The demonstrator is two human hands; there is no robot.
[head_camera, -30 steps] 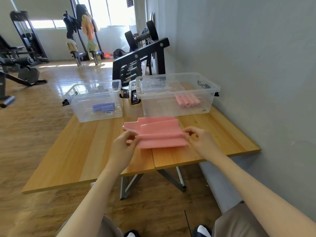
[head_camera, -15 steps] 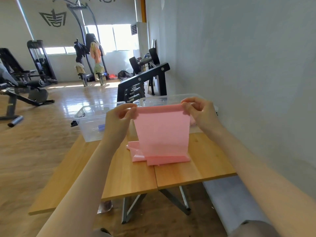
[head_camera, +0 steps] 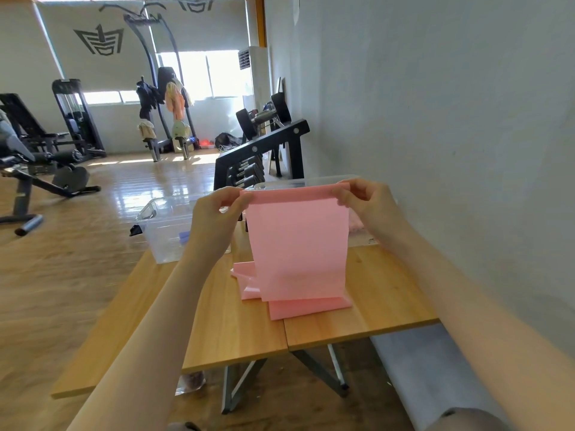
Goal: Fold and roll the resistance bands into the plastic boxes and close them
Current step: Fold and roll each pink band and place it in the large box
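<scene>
A pink resistance band (head_camera: 298,244) hangs as a flat sheet in front of me, its lower folds lying on the wooden table (head_camera: 217,331). My left hand (head_camera: 217,213) pinches the band's top left corner and my right hand (head_camera: 370,206) pinches the top right corner, holding the upper edge level above the table. Behind the band stand two clear plastic boxes: the left box (head_camera: 168,231) holds something blue, and the right box (head_camera: 357,234) is mostly hidden by the band and my right hand, with pink rolls showing inside.
A grey wall runs along the right, with a grey padded bench (head_camera: 429,374) below the table's right edge. A black dumbbell rack (head_camera: 258,157) stands behind the boxes. Gym machines (head_camera: 46,157) fill the far left of the wooden floor.
Both hands lifted the band's near edge from the table up to chest height, so it now hangs unfolded. My view tilted upward and the table dropped lower in frame.
</scene>
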